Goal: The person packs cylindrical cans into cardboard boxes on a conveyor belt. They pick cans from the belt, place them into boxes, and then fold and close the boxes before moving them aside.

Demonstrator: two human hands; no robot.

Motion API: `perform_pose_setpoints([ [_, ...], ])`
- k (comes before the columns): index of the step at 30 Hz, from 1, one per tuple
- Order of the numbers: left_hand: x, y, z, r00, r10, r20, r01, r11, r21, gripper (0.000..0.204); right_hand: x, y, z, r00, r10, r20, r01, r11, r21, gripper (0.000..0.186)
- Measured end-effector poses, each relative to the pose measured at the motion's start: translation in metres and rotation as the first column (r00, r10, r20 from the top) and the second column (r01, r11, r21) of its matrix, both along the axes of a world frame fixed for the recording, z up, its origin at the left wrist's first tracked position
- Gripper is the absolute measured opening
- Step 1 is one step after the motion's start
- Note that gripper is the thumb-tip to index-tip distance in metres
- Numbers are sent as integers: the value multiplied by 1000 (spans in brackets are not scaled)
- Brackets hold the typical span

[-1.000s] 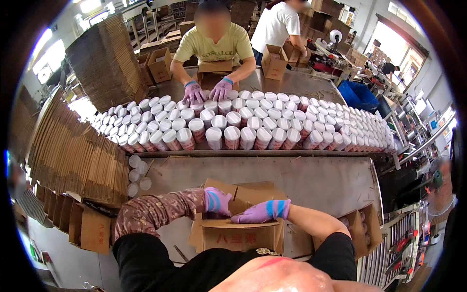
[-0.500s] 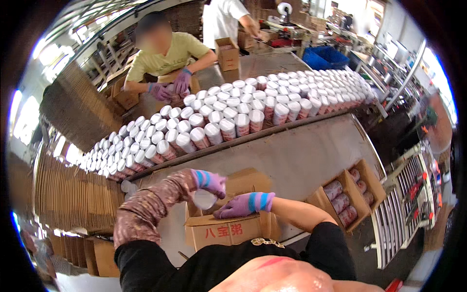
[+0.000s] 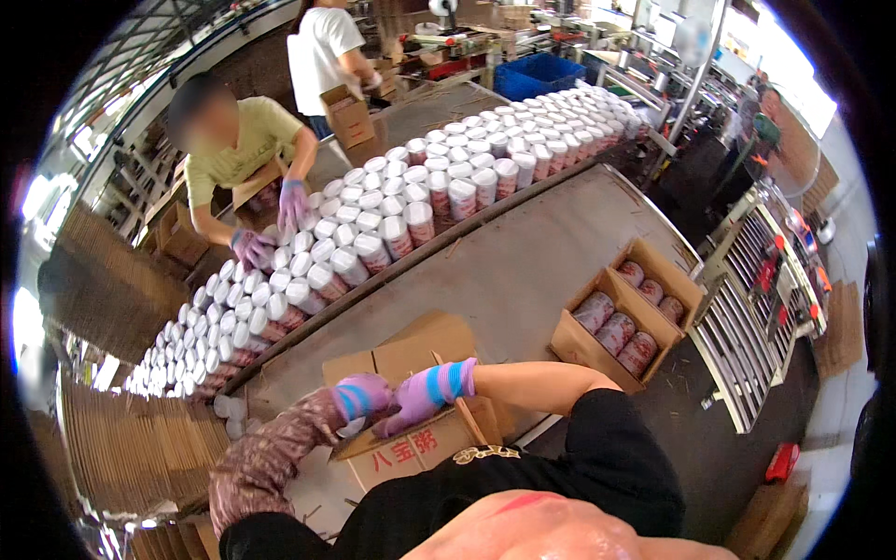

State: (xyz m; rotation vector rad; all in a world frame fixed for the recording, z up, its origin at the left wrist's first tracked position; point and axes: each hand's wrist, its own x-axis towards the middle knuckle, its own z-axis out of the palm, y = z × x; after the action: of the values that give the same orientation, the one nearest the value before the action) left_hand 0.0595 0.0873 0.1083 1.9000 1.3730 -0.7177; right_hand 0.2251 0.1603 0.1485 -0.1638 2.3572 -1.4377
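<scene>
An open cardboard carton (image 3: 411, 450) with red printing on its front stands on the table close to my body. My left hand (image 3: 364, 397), in a purple glove with blue stripes, reaches down into its left side. Its fingers are closed around a white-lidded can (image 3: 353, 427), mostly hidden by the hand and the carton wall. My right hand (image 3: 425, 397), gloved the same way, lies over the carton's front edge. Its fingers stretch toward the left hand, nearly touching it. Both hands cover most of the carton's inside.
Rows of white-lidded cans (image 3: 392, 229) line a raised ledge beyond the table (image 3: 485, 299). Two-part cardboard trays with cans (image 3: 616, 331) sit at the right, near a roller conveyor (image 3: 747, 308). Flattened cardboard (image 3: 140, 448) is stacked at left. A co-worker (image 3: 238, 154) reaches into the cans opposite.
My left hand has lowered the can from above the carton into it. The view has swung right. The co-worker's hands have moved from their carton onto the standing cans.
</scene>
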Motion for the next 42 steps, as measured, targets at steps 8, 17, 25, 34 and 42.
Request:
perform_pose_setpoints([
  [8,25,-25,40,891,293,346,-346,933,99,33,6,11,-32,995,-99,9,95,974,205,66],
  [17,38,-177,-5,-626,727,281,-698,-361,-619,47,71,2,-64,721,-692,-46,673,714,-194,72],
  [25,78,-113,-7,-702,645,301,-437,-55,-898,59,162,-76,-57,126,-961,244,759,-65,-648,36],
  [34,178,109,-176,3,622,783,-624,613,-484,37,254,-123,-80,-141,-539,-831,926,-368,81,48],
  [42,192,89,-131,-64,638,768,-712,510,-483,35,289,-110,-149,86,-673,-735,945,-179,274,61],
])
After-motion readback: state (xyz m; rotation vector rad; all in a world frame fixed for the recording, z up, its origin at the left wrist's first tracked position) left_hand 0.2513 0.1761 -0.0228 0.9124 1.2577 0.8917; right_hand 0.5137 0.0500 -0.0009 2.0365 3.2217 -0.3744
